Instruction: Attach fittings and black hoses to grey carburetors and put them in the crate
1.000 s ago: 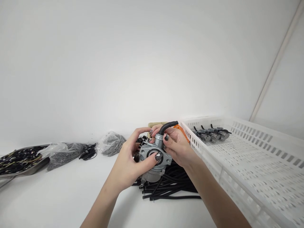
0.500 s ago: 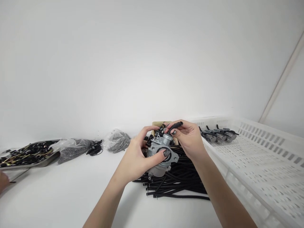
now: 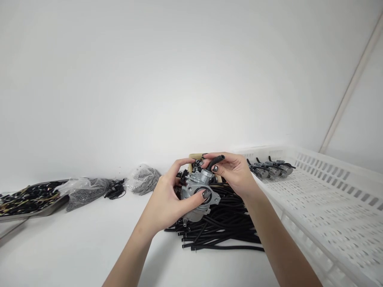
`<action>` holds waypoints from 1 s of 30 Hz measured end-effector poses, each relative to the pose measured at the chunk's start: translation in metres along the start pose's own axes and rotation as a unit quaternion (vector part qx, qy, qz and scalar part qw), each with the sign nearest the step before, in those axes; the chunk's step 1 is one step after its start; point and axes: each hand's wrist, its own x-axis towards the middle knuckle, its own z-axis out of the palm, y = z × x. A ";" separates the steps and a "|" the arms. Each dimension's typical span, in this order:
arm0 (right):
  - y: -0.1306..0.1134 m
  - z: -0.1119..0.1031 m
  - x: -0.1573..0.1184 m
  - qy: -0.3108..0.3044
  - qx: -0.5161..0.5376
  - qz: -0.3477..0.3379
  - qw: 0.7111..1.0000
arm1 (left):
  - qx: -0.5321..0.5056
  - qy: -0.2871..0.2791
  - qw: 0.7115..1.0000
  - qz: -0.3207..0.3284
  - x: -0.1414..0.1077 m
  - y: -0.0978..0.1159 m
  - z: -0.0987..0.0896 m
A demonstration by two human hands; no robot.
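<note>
My left grip clamps the carburetor, right grip pinches its black elbow, now angled more toward me, seemingly mid-adjustment.

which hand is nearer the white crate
Right: the right hand is near the left side of the white crate, pinching the black tube; the left hand is farther left, holding the metal part.

head: sole view, worn on the head | from: behind and above the hands | facing: forward and down, past them to the wall | range: close, forearms cut by the bottom edge | cover: table beneath and left of the hands, crate to their right, cut by the right edge
</note>
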 end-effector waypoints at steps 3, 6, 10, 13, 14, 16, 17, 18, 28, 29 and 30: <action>-0.002 0.001 0.000 0.023 -0.006 0.009 1.000 | -0.001 0.001 1.000 -0.003 -0.001 0.001 0.001; -0.003 0.004 0.001 0.041 -0.004 0.024 0.999 | 0.010 0.009 1.000 -0.005 -0.001 0.001 0.002; -0.001 0.004 0.002 0.037 0.005 0.033 0.999 | 0.007 0.030 1.000 0.003 0.001 0.000 0.004; 0.001 0.002 0.003 0.034 0.015 0.034 0.999 | -0.002 0.066 0.998 0.007 0.001 0.000 0.006; 0.001 0.001 0.003 0.028 0.013 0.036 0.999 | -0.006 0.083 0.997 0.007 0.001 -0.001 0.007; 0.000 0.001 0.003 0.005 0.007 0.045 0.999 | -0.022 0.120 0.993 0.004 0.002 -0.003 0.008; -0.001 0.000 0.002 -0.011 0.003 0.051 0.999 | -0.031 0.137 0.990 0.003 0.003 -0.004 0.007; -0.002 0.000 0.001 -0.026 -0.003 0.059 0.998 | -0.042 0.153 0.987 0.002 0.004 -0.005 0.007; 0.017 0.033 -0.008 -0.092 0.008 0.116 0.989 | -0.194 0.188 0.963 0.003 0.021 -0.032 0.008; 0.021 0.037 -0.008 -0.076 0.006 0.109 0.991 | -0.200 0.177 0.964 -0.007 0.021 -0.033 0.008; 0.025 0.040 -0.007 -0.056 0.004 0.102 0.993 | -0.205 0.163 0.965 -0.024 0.021 -0.034 0.007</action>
